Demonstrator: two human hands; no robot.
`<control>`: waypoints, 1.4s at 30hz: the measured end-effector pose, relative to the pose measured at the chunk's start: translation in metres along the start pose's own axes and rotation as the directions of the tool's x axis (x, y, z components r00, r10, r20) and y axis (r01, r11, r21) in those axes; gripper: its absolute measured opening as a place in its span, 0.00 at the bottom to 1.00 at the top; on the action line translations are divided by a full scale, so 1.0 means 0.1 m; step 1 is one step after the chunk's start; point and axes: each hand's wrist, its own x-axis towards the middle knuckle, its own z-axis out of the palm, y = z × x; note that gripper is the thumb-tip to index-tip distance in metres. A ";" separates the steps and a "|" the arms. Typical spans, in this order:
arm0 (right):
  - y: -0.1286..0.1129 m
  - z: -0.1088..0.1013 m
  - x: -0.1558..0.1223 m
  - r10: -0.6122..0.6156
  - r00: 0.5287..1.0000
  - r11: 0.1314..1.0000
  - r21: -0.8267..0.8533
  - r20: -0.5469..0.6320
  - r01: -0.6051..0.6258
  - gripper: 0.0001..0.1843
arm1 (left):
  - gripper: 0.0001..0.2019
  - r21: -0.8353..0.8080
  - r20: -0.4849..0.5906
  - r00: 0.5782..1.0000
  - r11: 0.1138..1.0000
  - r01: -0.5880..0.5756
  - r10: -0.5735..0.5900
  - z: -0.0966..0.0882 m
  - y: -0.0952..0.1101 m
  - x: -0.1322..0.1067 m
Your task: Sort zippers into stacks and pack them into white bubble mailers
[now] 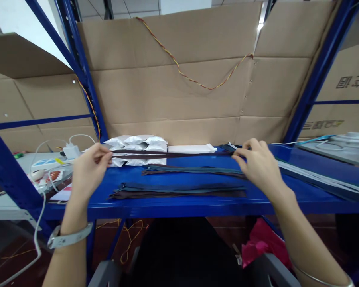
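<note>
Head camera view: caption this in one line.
Bare left hand and right hand hold a long dark brown fabric zipper taut over a blue steel shelf.

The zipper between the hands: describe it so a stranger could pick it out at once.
On the blue steel shelf, long zippers lie in rows before a stack of white packets. The one wanted is the dark brown zipper held taut between the left hand and the right hand. It alone crosses the packets, while the others lie flat nearer the shelf's edge.
</note>
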 end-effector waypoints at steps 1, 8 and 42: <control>0.06 0.01 0.00 0.000 1.000 1.000 -0.001 0.000 0.000 0.14 | 0.06 0.048 -0.005 1.000 0.999 0.005 -0.005 -0.06 -0.10 0.02; -0.17 0.01 0.03 -0.107 0.935 0.832 0.546 0.339 -0.102 0.13 | 0.08 0.423 0.078 0.997 0.905 -0.051 0.020 0.02 -0.41 0.11; -0.93 -0.06 -0.09 -0.017 0.972 0.338 0.917 0.232 -0.213 0.24 | 0.06 0.346 0.468 0.711 0.631 -0.694 0.525 0.94 0.79 -0.44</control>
